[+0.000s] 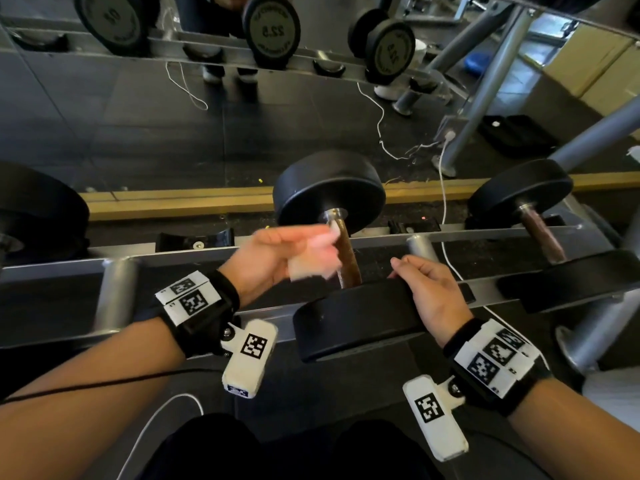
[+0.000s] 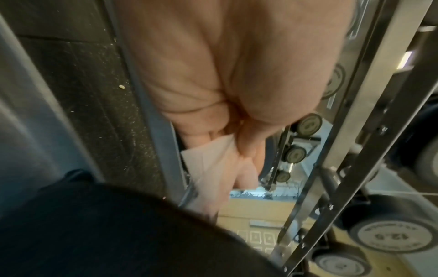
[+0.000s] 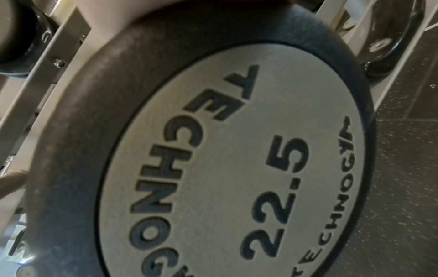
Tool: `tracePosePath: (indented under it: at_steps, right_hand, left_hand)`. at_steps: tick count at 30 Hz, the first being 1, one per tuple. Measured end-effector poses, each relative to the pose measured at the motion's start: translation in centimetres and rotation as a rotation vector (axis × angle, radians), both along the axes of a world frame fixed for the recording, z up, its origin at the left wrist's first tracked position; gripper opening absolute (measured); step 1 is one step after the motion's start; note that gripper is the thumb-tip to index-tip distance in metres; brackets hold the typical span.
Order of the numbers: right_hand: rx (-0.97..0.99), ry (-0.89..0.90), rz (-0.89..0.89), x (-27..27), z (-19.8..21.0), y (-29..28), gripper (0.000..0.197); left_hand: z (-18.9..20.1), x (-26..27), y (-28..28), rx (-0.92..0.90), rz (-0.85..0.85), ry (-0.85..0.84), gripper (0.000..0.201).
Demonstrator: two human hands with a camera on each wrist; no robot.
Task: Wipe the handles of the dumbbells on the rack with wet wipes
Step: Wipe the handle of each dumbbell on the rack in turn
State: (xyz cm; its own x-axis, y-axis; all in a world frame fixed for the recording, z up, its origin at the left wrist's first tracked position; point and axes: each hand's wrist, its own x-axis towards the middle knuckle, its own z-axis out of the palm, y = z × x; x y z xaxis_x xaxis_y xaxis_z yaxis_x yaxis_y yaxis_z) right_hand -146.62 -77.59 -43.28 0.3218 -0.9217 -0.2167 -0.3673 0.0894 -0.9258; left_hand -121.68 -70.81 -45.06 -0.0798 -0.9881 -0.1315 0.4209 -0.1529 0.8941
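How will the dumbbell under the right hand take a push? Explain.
Likely heavy: the dumbbell has an end plate marked 22.5, so a light push probably won't move it. Round heads might roll, though the rack and the right hand gripping it should steady it.

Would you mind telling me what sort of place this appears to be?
Most likely a gym's free-weights area: black dumbbells lie on a steel rack, one end plate reads Technogym 22.5, and a wall mirror behind reflects them.

Head view looks down over the rack (image 1: 69,266); wrist views press near its dumbbell (image 1: 363,317).
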Motion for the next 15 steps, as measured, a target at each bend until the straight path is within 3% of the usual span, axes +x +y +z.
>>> tracePosePath:
  at_steps: [1,3,5,6,9,12,15]
  right_hand:
    - [0.005,-0.005,0.0,0.0,0.0,0.0,0.032]
    - [0.014,-0.003,-0.003,-0.1,0.0,0.0,0.032]
    - [0.018,0.006,-0.006,-0.1,-0.1,0.1,0.032]
    - [0.017,0.009,-0.009,-0.2,-0.1,0.1,0.032]
    - [0.013,0.013,-0.011,-0.1,-0.1,0.2,0.032]
    - [0.004,0.008,-0.02,0.0,-0.1,0.3,0.032]
    - [0.001,-0.005,-0.01,0.1,0.2,0.5,0.032]
  left_hand:
    - [0.2,0.3,-0.3,-0.055,0.089,-0.026,0.039]
    - [0.4,0.3,-0.8,-0.178,0.197,-0.281,0.039]
    - [0.4,-0.9,-1.2,-0.215,0.155,-0.632,0.038]
    - [0.2,-1.7,-1.5,-0.184,0.117,-0.692,0.036]
    - [-0.8,-3.5,-1.6,-0.058,0.073,-0.557,0.031]
    - [-1.0,-3.9,-0.8,0.121,-0.023,-0.114,0.035]
    - [-1.0,-3.4,0.4,0.153,-0.157,-0.093,0.038]
